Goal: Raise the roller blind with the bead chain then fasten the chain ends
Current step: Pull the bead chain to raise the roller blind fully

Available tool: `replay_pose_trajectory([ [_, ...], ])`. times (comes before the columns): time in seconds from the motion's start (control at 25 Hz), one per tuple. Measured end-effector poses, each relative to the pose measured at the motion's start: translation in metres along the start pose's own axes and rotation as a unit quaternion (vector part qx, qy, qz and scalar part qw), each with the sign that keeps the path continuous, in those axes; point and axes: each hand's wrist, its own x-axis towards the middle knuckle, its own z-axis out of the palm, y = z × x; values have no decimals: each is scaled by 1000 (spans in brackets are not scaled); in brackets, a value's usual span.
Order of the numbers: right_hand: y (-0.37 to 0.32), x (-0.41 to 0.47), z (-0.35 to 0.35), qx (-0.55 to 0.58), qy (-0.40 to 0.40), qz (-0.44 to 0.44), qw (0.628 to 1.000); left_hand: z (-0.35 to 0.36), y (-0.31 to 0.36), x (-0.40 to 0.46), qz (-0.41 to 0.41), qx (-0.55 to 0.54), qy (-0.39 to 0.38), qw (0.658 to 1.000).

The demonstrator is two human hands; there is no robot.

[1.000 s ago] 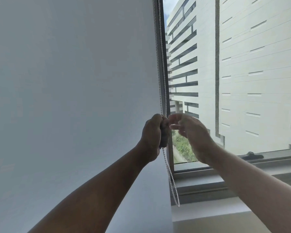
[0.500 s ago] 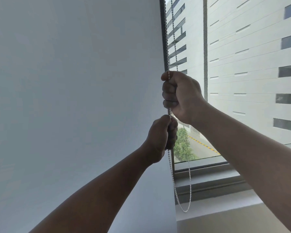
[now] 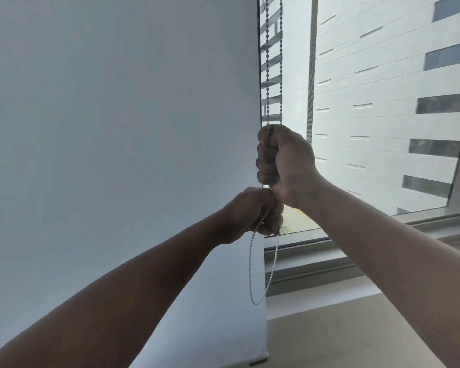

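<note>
The white roller blind [image 3: 117,128] is down, covering the left part of the window, with its bottom bar low beside the sill [image 3: 329,309]. Just off the blind's right edge hangs the bead chain [image 3: 267,75], two strands running down from the top of the view against the pale building [image 3: 383,115] outside.

The right hand [image 3: 284,160] is closed in a fist around the chain just right of the blind's edge — fingers curled tight, knuckles stacked toward the blind, one strand entering the fist at the top by the thumb. The second strand passes behind that hand; whether it is gripped too cannot be told.

Directly below, touching the underside of the right fist, the left hand [image 3: 252,213] is also clenched on the chain, in front of the blind's edge. Beneath it the chain drops as a slack narrow loop — one side lying over the blind's fabric, the other over the window frame [image 3: 303,245] — and bottoms out near the sill. Both forearms reach up from the lower corners.
</note>
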Motion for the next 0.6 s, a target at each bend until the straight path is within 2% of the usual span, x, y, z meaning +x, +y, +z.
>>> replay_pose_trajectory([
  [0.08,-2,-1,-5,11,-14,3,1000,-11,19,-1,-17,73,21,997],
  [0.16,-4,-2,-11,15,-27,4,1000,-21,45,-1,-1,100,69,993],
  [0.2,-5,-1,-15,15,-33,6,999,-25,62,-1,28,82,99,991],
  [0.28,-9,-1,-21,19,-49,21,998,-27,99,1,91,-20,165,982],
  [0.4,-11,-1,-26,26,-83,33,996,-19,145,8,149,-186,212,948],
  [0.48,-11,-2,-25,33,-96,34,994,-9,160,11,156,-214,212,941],
  [0.6,-13,-7,-23,38,-104,31,993,4,161,13,163,-171,191,953],
])
